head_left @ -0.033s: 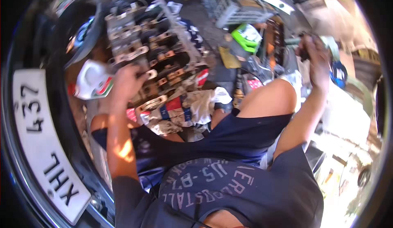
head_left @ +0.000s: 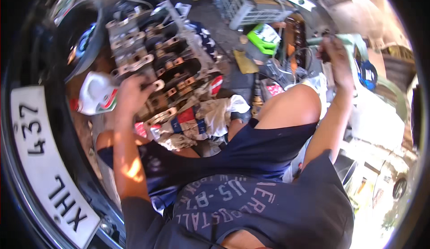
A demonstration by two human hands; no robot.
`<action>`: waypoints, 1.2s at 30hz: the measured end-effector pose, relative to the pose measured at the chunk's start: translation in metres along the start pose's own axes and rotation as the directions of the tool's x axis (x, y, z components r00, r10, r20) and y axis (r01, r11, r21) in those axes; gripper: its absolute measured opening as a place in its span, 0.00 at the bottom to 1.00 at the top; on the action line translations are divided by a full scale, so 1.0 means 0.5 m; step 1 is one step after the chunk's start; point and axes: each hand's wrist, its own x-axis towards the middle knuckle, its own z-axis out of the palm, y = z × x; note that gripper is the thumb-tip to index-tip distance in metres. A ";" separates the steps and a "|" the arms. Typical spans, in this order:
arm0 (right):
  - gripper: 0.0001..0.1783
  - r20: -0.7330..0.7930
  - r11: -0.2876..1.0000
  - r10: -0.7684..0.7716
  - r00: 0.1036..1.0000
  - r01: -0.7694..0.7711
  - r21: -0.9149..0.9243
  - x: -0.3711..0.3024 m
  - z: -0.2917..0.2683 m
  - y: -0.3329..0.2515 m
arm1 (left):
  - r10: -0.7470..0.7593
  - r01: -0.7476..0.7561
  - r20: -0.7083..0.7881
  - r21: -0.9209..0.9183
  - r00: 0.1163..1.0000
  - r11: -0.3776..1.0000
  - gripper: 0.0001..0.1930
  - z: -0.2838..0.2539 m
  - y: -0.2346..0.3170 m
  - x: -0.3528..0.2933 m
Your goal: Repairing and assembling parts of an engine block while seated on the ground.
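A metal engine block (head_left: 179, 63), dark inside with copper-toned bearing caps, lies in front of me to the left. My left hand (head_left: 133, 94) is at its near left side, fingers curled by a shiny rounded cap (head_left: 158, 85); whatever they pinch is hidden. Raised at the far right, my right hand (head_left: 337, 59) has its fingers closed round a small dark thing (head_left: 327, 41), too blurred to name. A white jug (head_left: 96, 92) with a red and green label is just left of my left hand. Crumpled cloths (head_left: 219, 114) lie against the block's near side.
A grey plastic crate (head_left: 251, 16) stands at the back. Near it are a bright green container (head_left: 264, 38), a yellowish scrap (head_left: 245, 62) and a dark metal rail (head_left: 295, 38). A black tyre-like ring (head_left: 96, 36) and a car bumper with a plate (head_left: 49, 159) border the left.
The view has shifted slightly, so most things sit a little further left. My right hand has moved a little left; my left hand stays at the block.
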 end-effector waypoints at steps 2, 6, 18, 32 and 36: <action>0.12 0.032 0.931 0.286 0.958 -0.270 -0.244 0.028 -0.064 0.184 | 0.006 -0.005 0.038 -0.035 0.999 0.999 0.13 0.016 0.009 0.034; 0.22 0.018 0.597 0.449 0.893 -0.285 -0.750 0.014 -0.055 0.495 | -0.079 0.111 0.133 -0.251 0.988 0.962 0.12 0.031 -0.028 0.057; 0.21 0.248 0.536 0.565 0.787 -0.122 -0.836 -0.036 0.127 0.490 | -0.163 0.203 0.146 -0.331 0.976 0.921 0.07 0.015 0.009 0.037; 0.22 0.318 0.640 0.609 0.727 -0.215 -0.737 -0.118 0.092 0.411 | 0.198 -0.126 0.203 -0.320 0.959 0.939 0.13 -0.009 0.244 -0.072; 0.22 0.356 0.689 0.590 0.724 -0.222 -0.690 -0.085 0.096 0.421 | 0.191 -0.152 0.602 -0.115 0.775 0.982 0.09 0.174 0.216 -0.109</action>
